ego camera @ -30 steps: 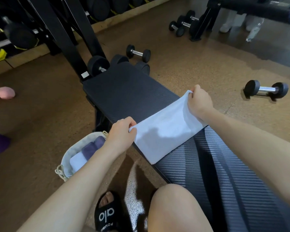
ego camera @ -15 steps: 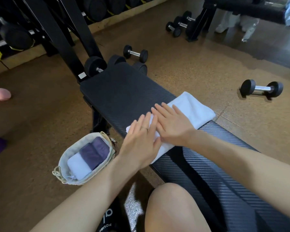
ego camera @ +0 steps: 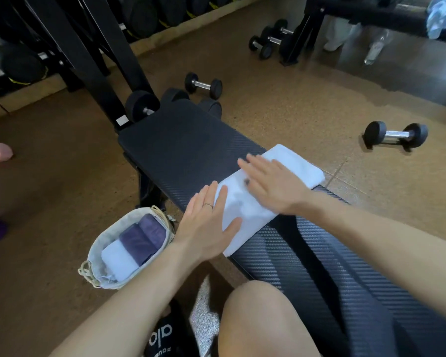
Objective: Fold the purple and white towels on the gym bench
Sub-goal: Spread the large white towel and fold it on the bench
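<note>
A white towel (ego camera: 298, 166), folded into a long strip, lies across the black gym bench (ego camera: 180, 143). My left hand (ego camera: 206, 222) presses flat on the strip's near end with straight fingers. My right hand (ego camera: 271, 184) lies flat on its middle, fingers spread and slightly blurred. On the floor left of the bench stands a pale fabric basket (ego camera: 98, 243) holding a folded white towel (ego camera: 119, 261) and two folded purple towels (ego camera: 142, 235).
Black dumbbells lie on the cork floor: one (ego camera: 396, 135) to the right, one (ego camera: 204, 85) beyond the bench's far end, more (ego camera: 268, 42) at the back. A black rack frame (ego camera: 88, 52) rises at the far left. My knee (ego camera: 263, 318) and sandalled foot (ego camera: 162, 336) are below.
One second ago both hands pinched the towel's far corners; they let go and laid flat on it. Since half a second ago they have slid apart along the strip.
</note>
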Available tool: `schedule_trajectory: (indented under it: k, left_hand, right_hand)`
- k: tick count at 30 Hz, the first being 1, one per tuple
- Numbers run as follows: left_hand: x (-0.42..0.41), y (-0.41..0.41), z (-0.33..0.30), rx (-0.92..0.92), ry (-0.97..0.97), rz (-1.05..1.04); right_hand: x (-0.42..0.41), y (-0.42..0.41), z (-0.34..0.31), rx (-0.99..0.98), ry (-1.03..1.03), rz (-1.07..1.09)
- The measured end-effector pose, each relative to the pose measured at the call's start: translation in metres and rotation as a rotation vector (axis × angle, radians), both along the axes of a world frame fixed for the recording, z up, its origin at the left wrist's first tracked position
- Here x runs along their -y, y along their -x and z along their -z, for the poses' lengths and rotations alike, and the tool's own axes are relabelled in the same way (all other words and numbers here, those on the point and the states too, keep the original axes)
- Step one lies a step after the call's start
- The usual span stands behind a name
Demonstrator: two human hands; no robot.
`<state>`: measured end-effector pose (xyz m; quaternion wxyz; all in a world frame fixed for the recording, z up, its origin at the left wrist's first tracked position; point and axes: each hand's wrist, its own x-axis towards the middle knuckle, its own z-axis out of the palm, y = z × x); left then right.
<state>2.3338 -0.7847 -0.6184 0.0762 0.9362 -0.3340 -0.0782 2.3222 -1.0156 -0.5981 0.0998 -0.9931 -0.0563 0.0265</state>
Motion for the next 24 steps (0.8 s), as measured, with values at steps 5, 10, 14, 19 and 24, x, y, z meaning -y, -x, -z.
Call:
schedule_trajectory:
  k: [5,10,14,19,24]
  left_hand:
    - [0.000,0.001,-0.006,-0.010,-0.033,-0.006]
    - [0.004,-0.014,-0.027,-0.078,0.027,-0.043]
    - [-0.008,-0.029,-0.036,-0.166,0.099,-0.129]
    - [-0.015,-0.033,-0.041,-0.318,0.135,-0.199]
    - [-0.021,-0.025,-0.048,-0.302,0.092,-0.258]
  right_hand:
    - [0.062,0.007,0.009,-0.070,0.195,0.301]
    - [0.027,0.019,-0.014,0.253,0.037,0.169]
    - [-0.041,0.076,-0.014,0.211,-0.112,-0.210]
    - [-0.055,0.111,0.001,0.140,-0.057,-0.214]
    - [-0.065,0.123,0.004,0.151,-0.008,-0.215]
